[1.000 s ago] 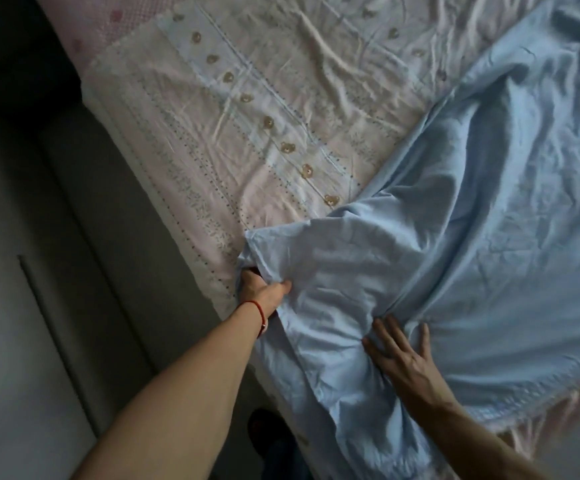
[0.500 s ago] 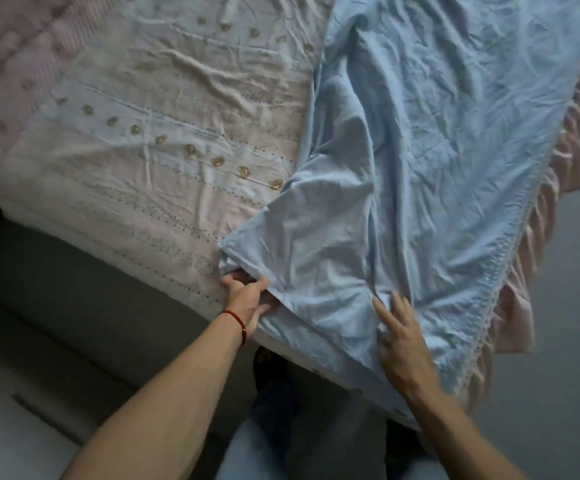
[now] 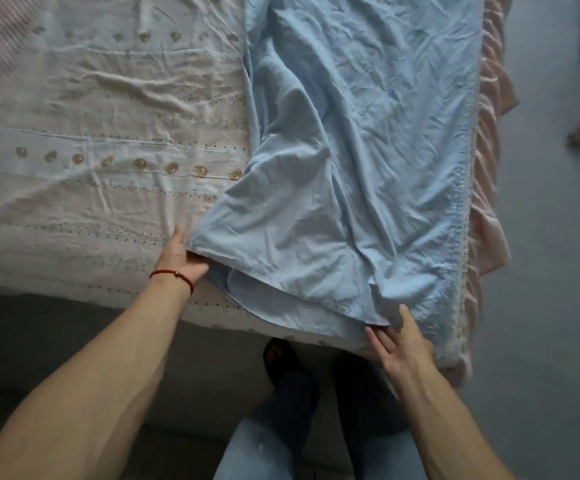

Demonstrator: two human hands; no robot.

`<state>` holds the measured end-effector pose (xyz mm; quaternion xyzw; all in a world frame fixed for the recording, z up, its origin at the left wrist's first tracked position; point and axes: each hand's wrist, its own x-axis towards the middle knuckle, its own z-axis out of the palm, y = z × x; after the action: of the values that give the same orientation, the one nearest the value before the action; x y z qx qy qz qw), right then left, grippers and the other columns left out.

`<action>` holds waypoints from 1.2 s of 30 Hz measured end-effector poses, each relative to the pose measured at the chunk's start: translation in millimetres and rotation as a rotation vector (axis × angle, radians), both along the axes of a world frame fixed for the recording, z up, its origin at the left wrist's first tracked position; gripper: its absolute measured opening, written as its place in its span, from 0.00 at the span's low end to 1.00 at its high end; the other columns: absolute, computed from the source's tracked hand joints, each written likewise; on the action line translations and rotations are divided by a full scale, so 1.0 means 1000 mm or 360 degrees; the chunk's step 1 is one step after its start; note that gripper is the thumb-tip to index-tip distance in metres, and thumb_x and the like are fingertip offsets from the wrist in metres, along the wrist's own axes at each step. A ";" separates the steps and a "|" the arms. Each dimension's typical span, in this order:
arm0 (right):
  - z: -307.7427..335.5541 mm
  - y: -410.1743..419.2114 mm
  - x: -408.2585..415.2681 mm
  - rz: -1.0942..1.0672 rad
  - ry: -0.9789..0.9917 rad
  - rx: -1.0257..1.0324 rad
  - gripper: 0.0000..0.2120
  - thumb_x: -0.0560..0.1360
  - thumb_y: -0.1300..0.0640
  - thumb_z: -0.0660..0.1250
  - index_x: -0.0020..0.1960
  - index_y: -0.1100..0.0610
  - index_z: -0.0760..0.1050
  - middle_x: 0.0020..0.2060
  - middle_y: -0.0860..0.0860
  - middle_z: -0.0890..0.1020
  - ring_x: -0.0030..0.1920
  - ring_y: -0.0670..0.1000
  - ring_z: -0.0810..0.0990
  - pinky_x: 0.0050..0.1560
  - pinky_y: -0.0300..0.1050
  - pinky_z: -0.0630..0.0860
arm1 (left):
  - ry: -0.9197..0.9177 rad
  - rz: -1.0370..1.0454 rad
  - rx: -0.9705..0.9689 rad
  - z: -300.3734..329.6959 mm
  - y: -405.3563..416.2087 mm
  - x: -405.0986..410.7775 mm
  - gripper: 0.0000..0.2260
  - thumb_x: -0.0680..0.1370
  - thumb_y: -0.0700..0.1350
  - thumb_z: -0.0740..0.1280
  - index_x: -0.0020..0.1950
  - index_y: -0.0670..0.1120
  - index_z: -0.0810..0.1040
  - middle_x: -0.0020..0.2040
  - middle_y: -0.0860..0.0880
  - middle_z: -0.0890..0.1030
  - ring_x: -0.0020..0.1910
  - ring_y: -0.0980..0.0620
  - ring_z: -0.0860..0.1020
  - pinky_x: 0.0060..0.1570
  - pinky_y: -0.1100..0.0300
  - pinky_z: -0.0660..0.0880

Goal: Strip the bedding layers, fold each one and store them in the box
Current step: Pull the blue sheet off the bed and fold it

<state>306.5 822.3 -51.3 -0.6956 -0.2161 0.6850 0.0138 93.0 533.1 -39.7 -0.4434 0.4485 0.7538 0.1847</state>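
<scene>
Left hand point(image 3: 180, 258): pinches the blue sheet point(image 3: 344, 188) at its near-left corner.
Right hand point(image 3: 399, 344): fingers loosely spread, touching the near edge.
Sheet: folded over the bed's point(image 3: 74, 202) right half.
Risk: the one-handed pinch may slip, skewing the fold.

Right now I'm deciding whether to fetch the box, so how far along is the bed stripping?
Early. Done: the blue sheet is already peeled off the left part of the bed, baring the patterned cover. In hand: the left hand grips the blue sheet's folded corner, and the right hand reaches under its near edge. Left: finishing this fold, stripping the cover and pink ruffled layer. No box is in view.
</scene>
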 end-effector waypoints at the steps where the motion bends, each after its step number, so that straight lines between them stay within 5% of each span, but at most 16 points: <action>1: -0.004 0.005 0.000 -0.0072 -0.0005 0.0033 0.09 0.81 0.54 0.69 0.54 0.60 0.74 0.47 0.60 0.82 0.43 0.56 0.82 0.33 0.48 0.84 | 0.0003 -0.0051 -0.0009 -0.001 0.001 0.002 0.15 0.84 0.53 0.61 0.62 0.44 0.79 0.53 0.40 0.84 0.55 0.40 0.81 0.50 0.46 0.78; 3: -0.012 0.012 0.001 -0.0150 0.0018 0.0016 0.15 0.81 0.52 0.69 0.63 0.59 0.74 0.54 0.57 0.82 0.43 0.52 0.81 0.45 0.47 0.84 | 0.0069 -0.0029 -0.0072 -0.007 -0.004 0.012 0.09 0.83 0.46 0.63 0.54 0.49 0.83 0.54 0.41 0.84 0.54 0.41 0.82 0.53 0.44 0.80; 5: -0.018 0.018 0.006 -0.0218 0.0073 -0.0027 0.21 0.81 0.52 0.68 0.71 0.58 0.71 0.58 0.54 0.79 0.45 0.50 0.79 0.58 0.48 0.79 | 0.0178 0.0072 -0.0140 -0.007 -0.009 0.032 0.18 0.82 0.39 0.63 0.37 0.52 0.84 0.47 0.45 0.85 0.48 0.44 0.83 0.47 0.49 0.83; 7: -0.023 0.025 0.012 -0.0306 0.0133 -0.0006 0.26 0.80 0.53 0.70 0.75 0.56 0.67 0.56 0.51 0.80 0.50 0.50 0.81 0.56 0.46 0.79 | 0.0230 0.0134 -0.0205 -0.008 -0.021 0.061 0.23 0.82 0.36 0.63 0.31 0.53 0.83 0.42 0.49 0.85 0.44 0.49 0.81 0.40 0.56 0.83; 11: -0.042 0.036 0.026 -0.0267 0.0007 0.0144 0.30 0.76 0.52 0.76 0.74 0.54 0.69 0.64 0.53 0.79 0.57 0.52 0.81 0.28 0.42 0.81 | 0.0160 0.0144 -0.0323 -0.018 -0.047 0.120 0.17 0.80 0.34 0.65 0.41 0.52 0.87 0.54 0.47 0.83 0.48 0.52 0.83 0.45 0.60 0.83; 14: -0.059 0.044 0.034 -0.0074 -0.0156 0.0222 0.26 0.70 0.44 0.79 0.64 0.52 0.77 0.61 0.51 0.81 0.55 0.53 0.81 0.29 0.45 0.81 | 0.0145 0.0024 -0.0364 -0.026 -0.063 0.123 0.23 0.75 0.24 0.58 0.59 0.44 0.84 0.59 0.41 0.81 0.50 0.48 0.82 0.45 0.63 0.82; 17: -0.055 0.045 0.037 0.0130 -0.0293 0.0459 0.18 0.72 0.45 0.78 0.51 0.54 0.77 0.54 0.54 0.82 0.46 0.55 0.81 0.43 0.52 0.82 | 0.0234 -0.0387 -0.0736 -0.031 -0.082 0.110 0.30 0.72 0.19 0.57 0.71 0.38 0.75 0.62 0.37 0.79 0.58 0.42 0.79 0.49 0.64 0.81; 19: -0.051 0.045 0.045 0.0155 -0.0302 0.0653 0.15 0.72 0.49 0.78 0.50 0.56 0.78 0.51 0.55 0.82 0.49 0.57 0.82 0.54 0.61 0.82 | 0.0247 -0.0724 -0.1164 -0.026 -0.088 0.102 0.25 0.73 0.24 0.68 0.68 0.41 0.78 0.58 0.41 0.82 0.56 0.45 0.81 0.52 0.64 0.80; 23: -0.040 0.053 0.068 0.0170 -0.0188 0.0865 0.12 0.77 0.59 0.74 0.40 0.53 0.72 0.38 0.51 0.79 0.43 0.54 0.78 0.47 0.61 0.84 | 0.0144 -0.0599 -0.1579 -0.023 -0.080 0.089 0.18 0.70 0.31 0.75 0.58 0.42 0.84 0.49 0.42 0.85 0.40 0.51 0.81 0.37 0.71 0.79; 27: -0.038 0.061 0.073 0.0552 -0.0262 0.0883 0.10 0.75 0.54 0.75 0.41 0.53 0.75 0.39 0.54 0.81 0.42 0.58 0.81 0.51 0.67 0.83 | -0.0010 -0.0455 -0.1750 -0.029 -0.081 0.087 0.14 0.70 0.33 0.72 0.55 0.41 0.85 0.47 0.38 0.85 0.45 0.41 0.84 0.49 0.46 0.83; 30: -0.058 0.073 0.083 0.0973 -0.0464 0.1004 0.19 0.63 0.38 0.74 0.41 0.52 0.78 0.38 0.52 0.84 0.43 0.60 0.85 0.49 0.65 0.83 | 0.0140 -0.1061 -0.2285 -0.011 -0.081 0.094 0.09 0.71 0.35 0.66 0.49 0.38 0.82 0.42 0.32 0.82 0.43 0.33 0.81 0.45 0.43 0.78; 33: -0.029 0.063 0.068 0.1320 -0.0615 0.1149 0.14 0.71 0.46 0.74 0.44 0.58 0.79 0.39 0.54 0.83 0.44 0.62 0.83 0.47 0.53 0.78 | 0.0054 -0.1670 -0.2562 0.003 -0.090 0.094 0.06 0.74 0.34 0.63 0.49 0.40 0.78 0.44 0.29 0.79 0.43 0.29 0.78 0.43 0.44 0.73; 36: -0.024 0.057 0.059 0.1538 -0.0720 0.1303 0.11 0.76 0.51 0.71 0.49 0.60 0.78 0.42 0.56 0.78 0.44 0.59 0.78 0.46 0.49 0.71 | -0.0211 -0.1874 -0.2595 -0.003 -0.100 0.083 0.09 0.78 0.38 0.62 0.54 0.40 0.80 0.50 0.29 0.79 0.48 0.29 0.79 0.46 0.44 0.74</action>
<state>365.9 879.2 -74.9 -0.5858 -0.7429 0.3145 -0.0773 176.4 433.5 -43.0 -0.1833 0.9638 -0.0203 0.1925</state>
